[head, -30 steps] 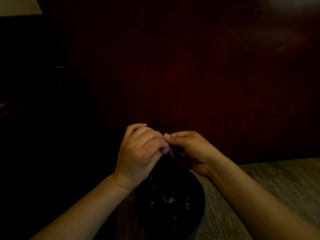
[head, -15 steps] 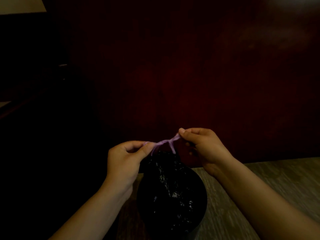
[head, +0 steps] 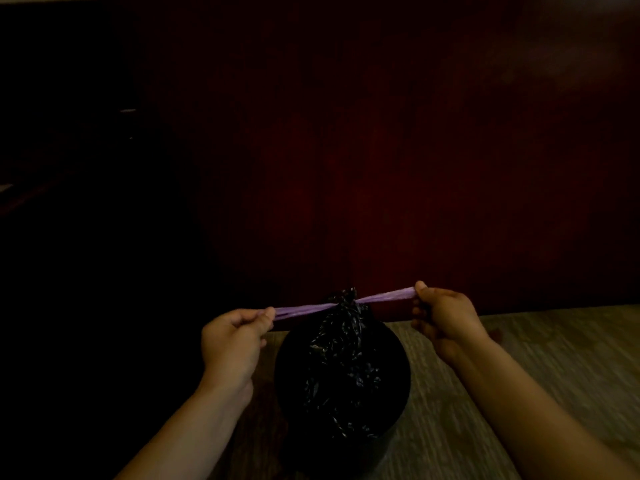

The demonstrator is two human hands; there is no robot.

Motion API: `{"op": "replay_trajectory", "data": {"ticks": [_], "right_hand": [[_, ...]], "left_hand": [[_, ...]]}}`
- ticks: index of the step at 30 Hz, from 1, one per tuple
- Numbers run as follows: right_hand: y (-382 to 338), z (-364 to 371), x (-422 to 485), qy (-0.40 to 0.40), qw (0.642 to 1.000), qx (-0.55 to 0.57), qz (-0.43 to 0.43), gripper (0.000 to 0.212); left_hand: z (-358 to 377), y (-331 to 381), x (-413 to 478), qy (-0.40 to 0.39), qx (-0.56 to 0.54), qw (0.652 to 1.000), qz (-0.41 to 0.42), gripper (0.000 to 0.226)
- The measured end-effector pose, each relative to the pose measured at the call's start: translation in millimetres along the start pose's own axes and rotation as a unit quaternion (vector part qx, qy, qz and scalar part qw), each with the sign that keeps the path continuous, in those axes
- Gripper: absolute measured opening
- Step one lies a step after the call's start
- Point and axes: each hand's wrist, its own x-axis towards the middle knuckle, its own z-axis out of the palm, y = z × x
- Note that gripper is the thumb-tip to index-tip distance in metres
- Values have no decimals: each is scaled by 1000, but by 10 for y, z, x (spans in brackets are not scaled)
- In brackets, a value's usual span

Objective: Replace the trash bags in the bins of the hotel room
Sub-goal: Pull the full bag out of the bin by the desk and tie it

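Straining against deep gloom: the whole left side near-black, nothing readable there but a couple of faint pale slivers. Cut off by the lower edge, both forearms and the near wall of the round black bin [head: 398, 403]. Hard to say where the bin's inner wall ends and the black trash bag [head: 343, 362] begins, only the bag's crinkled glints showing. Hidden inside each fist, the very ends of the purple drawstring [head: 304, 309]. Left hand [head: 232, 344] curled, thumb and forefinger pinching the drawstring's left end. Right hand [head: 443, 317] likewise curled, thumb on top, pinching the right end, held a little higher. Hands well apart, one on each side of the bag's neck, the drawstring stretched taut between them and crossing that gathered neck. Bag sitting in the bin, its bunched top rising just above the rim. Bin standing on a wood-grain floor [head: 536, 375], close in front of a dark red wood panel [head: 381, 168].
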Motion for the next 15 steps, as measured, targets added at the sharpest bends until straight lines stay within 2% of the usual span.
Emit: {"op": "replay_trajectory", "data": {"ticks": [3,6,7,9,11,13,14,15], "right_hand": [[74,-2,10,-21,1000,14,2,20],[115,3,-6,-88,996,-6,-16,24],[126,11,-19,-109,993,-31,-26,25],[145,34,-52,-141,985,-85,-46,28],[170,61,-66,-145,978,-140,-63,30],[193,94,-58,-119,969,-195,-96,27],[191,119,-60,-105,964,-210,-123,25],[184,154,-60,-98,958,-218,-160,31]], "left_hand": [[44,-2,-89,-37,35,996,71,8],[92,-38,-128,-91,80,987,110,2],[98,-70,-136,-111,103,982,112,12],[83,-175,-168,-120,227,954,154,48],[41,-241,-232,-94,375,890,239,88],[26,-281,-253,-79,459,837,287,109],[30,-284,-250,-79,469,831,289,114],[30,-288,-234,-82,459,839,281,117]]}}
